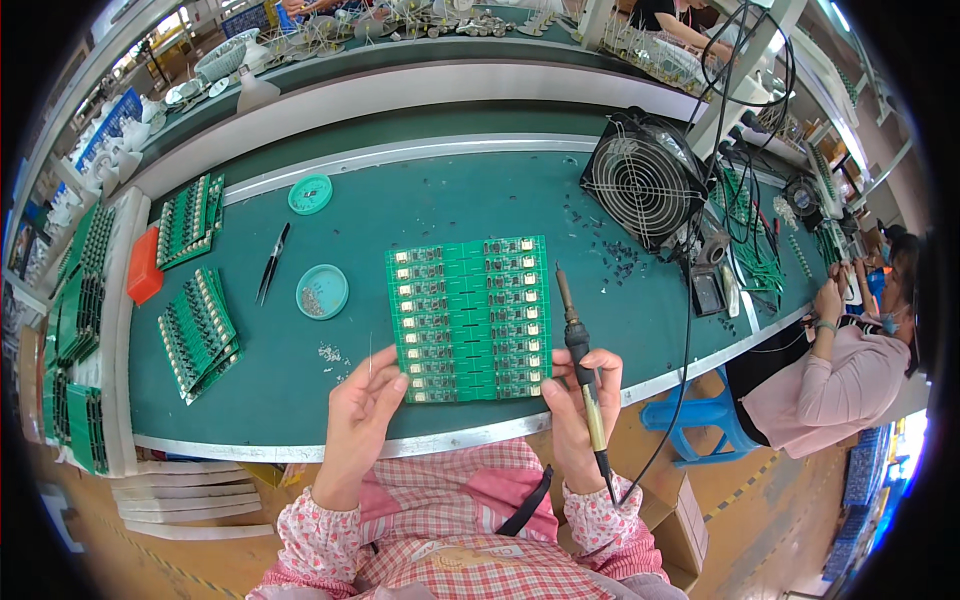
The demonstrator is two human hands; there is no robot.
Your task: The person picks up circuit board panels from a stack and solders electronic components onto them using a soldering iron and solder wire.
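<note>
We work at a green worktop with a green circuit board panel lying flat in front of us. Our right hand is clenched around the handle of a soldering iron, whose tip points up and away, just beside the panel's right edge. Our left hand pinches what looks like a thin solder wire, though it is too fine to be sure, and its fingertips touch the panel's lower left corner. To solder well, we judge that the left hand should steady the panel while the iron comes in low from the right. The panel lies between both grips, touching each. A small round dish and tweezers sit to the left, well apart.
</note>
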